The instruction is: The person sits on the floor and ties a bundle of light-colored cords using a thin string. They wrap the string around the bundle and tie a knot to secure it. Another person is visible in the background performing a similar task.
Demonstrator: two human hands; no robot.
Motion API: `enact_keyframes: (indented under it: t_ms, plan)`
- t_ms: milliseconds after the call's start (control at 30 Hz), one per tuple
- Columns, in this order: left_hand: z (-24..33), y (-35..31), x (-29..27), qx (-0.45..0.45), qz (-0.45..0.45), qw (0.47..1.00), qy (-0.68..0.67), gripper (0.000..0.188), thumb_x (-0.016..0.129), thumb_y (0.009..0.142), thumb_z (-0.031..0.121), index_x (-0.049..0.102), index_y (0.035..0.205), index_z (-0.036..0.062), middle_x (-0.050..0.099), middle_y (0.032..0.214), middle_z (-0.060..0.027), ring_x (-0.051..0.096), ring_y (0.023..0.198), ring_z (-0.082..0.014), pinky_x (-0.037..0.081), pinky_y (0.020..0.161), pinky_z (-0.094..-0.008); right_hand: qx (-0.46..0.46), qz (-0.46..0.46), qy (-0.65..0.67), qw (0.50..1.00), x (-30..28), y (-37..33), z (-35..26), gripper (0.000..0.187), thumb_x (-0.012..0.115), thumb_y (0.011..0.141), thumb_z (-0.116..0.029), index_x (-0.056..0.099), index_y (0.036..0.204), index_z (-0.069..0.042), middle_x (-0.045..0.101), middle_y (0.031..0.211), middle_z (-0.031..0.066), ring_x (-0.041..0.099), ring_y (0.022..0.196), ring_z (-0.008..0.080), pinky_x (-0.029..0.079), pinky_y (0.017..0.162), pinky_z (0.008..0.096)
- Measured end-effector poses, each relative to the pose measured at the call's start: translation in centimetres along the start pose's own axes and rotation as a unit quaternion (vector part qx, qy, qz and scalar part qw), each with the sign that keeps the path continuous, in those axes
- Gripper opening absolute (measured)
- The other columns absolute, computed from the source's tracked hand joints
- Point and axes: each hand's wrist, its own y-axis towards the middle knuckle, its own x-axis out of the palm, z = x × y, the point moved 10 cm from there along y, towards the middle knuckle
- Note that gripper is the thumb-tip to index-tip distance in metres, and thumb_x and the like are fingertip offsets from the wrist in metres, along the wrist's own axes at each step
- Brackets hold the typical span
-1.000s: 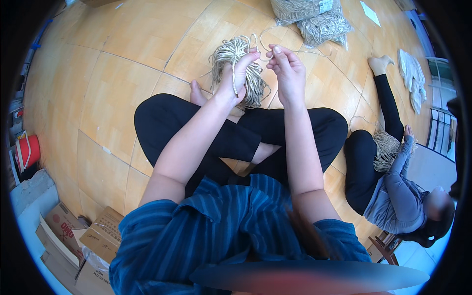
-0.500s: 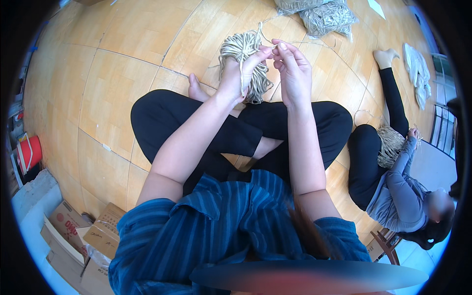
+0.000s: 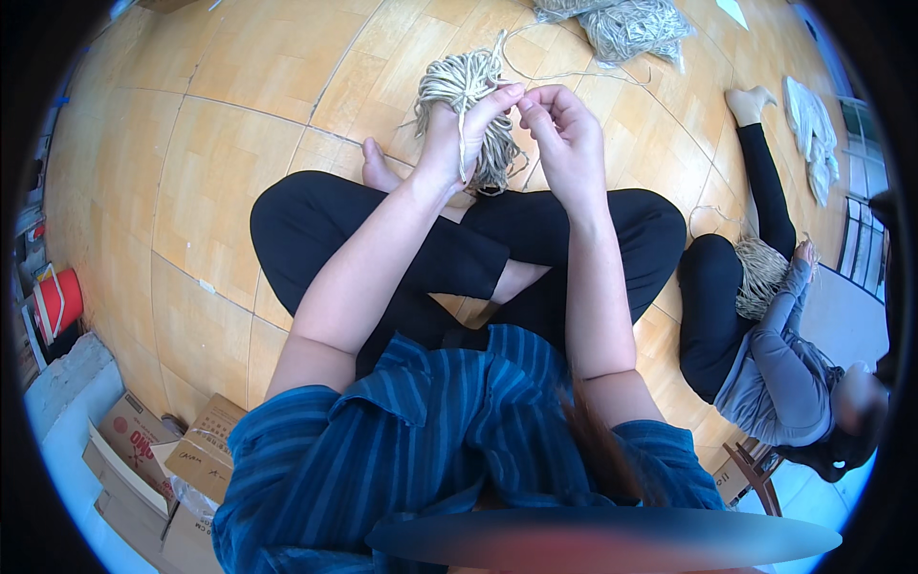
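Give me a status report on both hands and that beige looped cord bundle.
Left hand holding beige looped cord bundle. Right hand close beside left, grip unclear. See-through plastic bags of beige cord beyond, apart from both hands.

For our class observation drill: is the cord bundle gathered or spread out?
Gathered: the bundle is bunched in the left hand, its strands close together.

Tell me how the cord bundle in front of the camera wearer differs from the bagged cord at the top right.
The cord bundle is bare; the bagged cord is inside clear plastic. The bundle is held in the left grip, while the bagged cord lies on the floor. The bundle's strands fan downward; the bagged cord's run every which way. Both are pale, thin cord.
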Motion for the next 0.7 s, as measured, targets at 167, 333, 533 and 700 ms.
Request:
enact_keyframes:
  t_ms: [167,333,533,700]
  plan:
    - [1.1,0.0,0.1,0.038,-0.002,0.998,0.054,0.018,0.069,0.083,0.016,0.061,0.093,0.004,0.06,0.083,-0.0018,0.056,0.077,-0.0085,0.045,0.068,-0.0235,0.023,-0.039,-0.047,0.998,0.1,0.0,0.4,0.018,0.056,0.09,-0.015,0.06,0.082,0.001,0.053,0.066,-0.0023,0.044,0.06,0.0037,0.035,0.053,0.0206]
    - [1.8,0.1,-0.2,0.079,0.025,0.993,0.084,0.015,0.071,0.08,0.013,0.062,0.086,0.0031,0.062,0.079,-0.001,0.057,0.073,-0.0077,0.046,0.067,-0.0228,0.013,0.007,0.064,0.998,0.4,-0.4,0.8,0.017,0.052,0.089,-0.012,0.058,0.079,0.0,0.049,0.065,-0.0041,0.04,0.06,0.0026,0.033,0.053,0.0208]
    - [1.9,0.2,-0.2,0.091,0.02,0.992,0.085,0.013,0.072,0.079,0.011,0.063,0.083,0.0023,0.062,0.078,-0.0008,0.057,0.071,-0.008,0.046,0.066,-0.0229,0.025,0.045,0.142,0.989,0.9,-0.9,2.1,0.015,0.05,0.089,-0.01,0.055,0.076,-0.003,0.048,0.066,-0.0051,0.038,0.059,0.0028,0.031,0.052,0.0201]
    - [1.1,0.6,-0.8,0.064,0.02,0.993,0.097,0.014,0.072,0.079,0.011,0.063,0.086,0.0024,0.063,0.08,-0.0015,0.058,0.073,-0.0093,0.047,0.068,-0.0239,0.083,0.04,0.178,0.98,1.3,-1.2,2.7,0.017,0.05,0.09,-0.013,0.056,0.077,-0.004,0.049,0.067,-0.0045,0.039,0.059,0.0029,0.031,0.053,0.0193]
